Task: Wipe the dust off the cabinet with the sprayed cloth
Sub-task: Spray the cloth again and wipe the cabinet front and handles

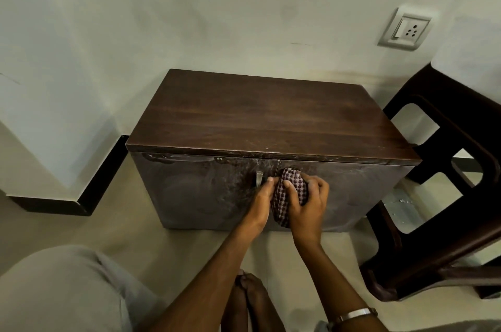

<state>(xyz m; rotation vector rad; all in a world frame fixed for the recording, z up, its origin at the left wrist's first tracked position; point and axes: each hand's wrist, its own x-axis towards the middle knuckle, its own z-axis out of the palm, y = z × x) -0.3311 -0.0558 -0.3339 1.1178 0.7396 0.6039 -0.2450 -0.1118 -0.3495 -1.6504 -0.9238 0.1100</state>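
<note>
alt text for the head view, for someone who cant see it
Both hands hold a checked cloth against the dusty front of a dark wooden cabinet, beside its metal handle: right hand grips it, left hand alongside. A dark chair stands right.

A pale wall (189, 20) is filling the upper view, carrying a white socket (404, 31) at the upper right. A black skirting (89, 182) is running along its foot and turning a corner at the left. Beige floor (176, 250) is spreading below. A dark chair (447, 223) is standing at the right edge. Dim, even light is falling.
</note>
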